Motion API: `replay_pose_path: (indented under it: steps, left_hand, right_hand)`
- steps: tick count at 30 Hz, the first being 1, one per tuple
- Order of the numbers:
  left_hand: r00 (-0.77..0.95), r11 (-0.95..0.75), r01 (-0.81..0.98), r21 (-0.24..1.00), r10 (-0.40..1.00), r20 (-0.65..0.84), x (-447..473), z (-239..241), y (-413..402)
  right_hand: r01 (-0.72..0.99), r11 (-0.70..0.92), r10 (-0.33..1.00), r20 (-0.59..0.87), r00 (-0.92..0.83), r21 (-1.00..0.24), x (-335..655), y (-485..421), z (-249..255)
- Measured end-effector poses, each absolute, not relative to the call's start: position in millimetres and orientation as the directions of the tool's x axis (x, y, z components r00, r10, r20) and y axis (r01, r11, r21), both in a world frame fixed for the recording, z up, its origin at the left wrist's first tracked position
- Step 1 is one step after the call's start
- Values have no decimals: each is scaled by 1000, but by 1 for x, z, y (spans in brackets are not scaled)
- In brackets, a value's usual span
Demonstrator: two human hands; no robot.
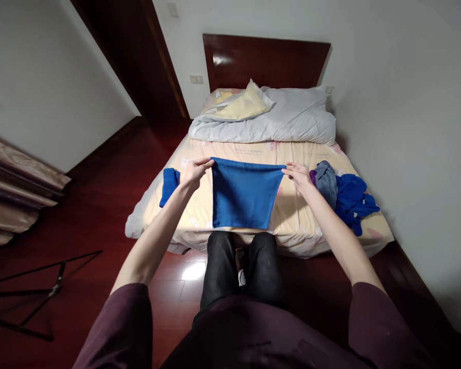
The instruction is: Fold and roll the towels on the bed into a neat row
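The blue cloth (244,197) is stretched above the near part of the bed (192,214), its long axis running left to right along the slightly slanting upper edge, and its narrower lower edge pointing toward the knees (242,251). Its upper corners are pinched in the left hand's fingers (205,164) and the right hand's fingers (290,170), the fabric lying between them; the sheet's (303,154) faint print is too small to read.

Faint lettering (248,151) on the cream bedsheet (299,218); too small, illegible
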State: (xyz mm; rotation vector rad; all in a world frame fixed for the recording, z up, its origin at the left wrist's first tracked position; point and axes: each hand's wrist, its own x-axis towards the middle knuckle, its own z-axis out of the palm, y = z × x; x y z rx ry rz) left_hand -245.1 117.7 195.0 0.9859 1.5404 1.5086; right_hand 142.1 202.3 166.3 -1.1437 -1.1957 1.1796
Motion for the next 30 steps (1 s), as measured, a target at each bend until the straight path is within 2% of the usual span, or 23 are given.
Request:
replay_pose_path:
  steps: [6, 9, 11, 15, 17, 21, 24, 30]
  left_hand:
    - [-449, -229, 81, 970, 861, 241, -263, 197, 184]
    - [-440, -322, 171, 931, 821, 365, -270, 176, 177]
    - [-451, -310, 233, 922, 805, 385, -273, 148, 159]
    - [-466, -102, 257, 961, 858, 216, -268, 61, 103]
    - [-427, 47, 241, 969, 902, 62, -261, 11, 69]
    - [-378, 379, 205, 902, 881, -285, -243, -68, 11]
    - [-375, 449, 89, 889, 842, -388, -234, -95, -6]
    - [-411, 478, -24, 878, 796, -444, -227, -103, 8]
  right_hand:
    - [-51, 260, 963, 254, 94, -964, 107, 256, 172]
    - [-30, 320, 946, 318, 71, -947, 106, 255, 151]
    - [-2, 311, 950, 311, 27, -950, 110, 244, 124]
    - [48, 186, 982, 185, -37, -981, 122, 199, 42]
    - [69, 75, 997, 73, -35, -995, 127, 168, -2]
    - [171, -218, 974, -225, -23, -961, 132, 113, -68]
    - [203, -301, 949, -314, -36, -932, 133, 97, -89]
    - [217, -369, 928, -373, 25, -904, 130, 106, -94]
